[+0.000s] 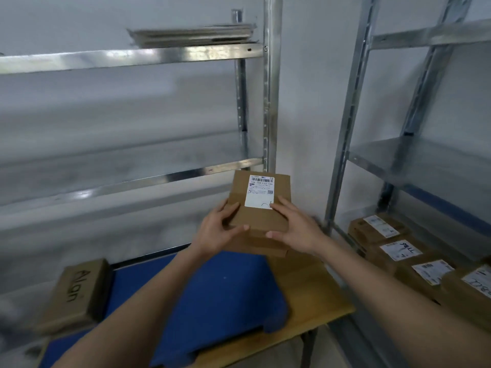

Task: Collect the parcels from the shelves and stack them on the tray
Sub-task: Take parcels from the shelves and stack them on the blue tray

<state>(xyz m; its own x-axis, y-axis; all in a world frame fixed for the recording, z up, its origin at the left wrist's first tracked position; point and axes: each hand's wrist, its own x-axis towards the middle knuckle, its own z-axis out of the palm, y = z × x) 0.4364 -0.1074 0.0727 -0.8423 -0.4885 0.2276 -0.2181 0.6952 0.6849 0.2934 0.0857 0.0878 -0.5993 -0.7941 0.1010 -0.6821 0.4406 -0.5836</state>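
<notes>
Now my left hand point(221, 229) and right hand point(295, 229) clasp the parcel point(259, 216) by its sides, label up, level. It hovers over the blue tray point(212, 293), far end, ready for stacking.

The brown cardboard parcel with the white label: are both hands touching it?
Touching. The head view shows the left hand and right hand gripping the brown cardboard parcel from either side.

Both bare forearms reach forward and converge ahead of the chest. The left hand point(219, 229) grips the left side of a parcel point(261, 208) — thumb curled along its near edge, fingers on top. The right hand point(296, 229) mirrors it — fingers spread on the lid, thumb at the near edge.
</notes>
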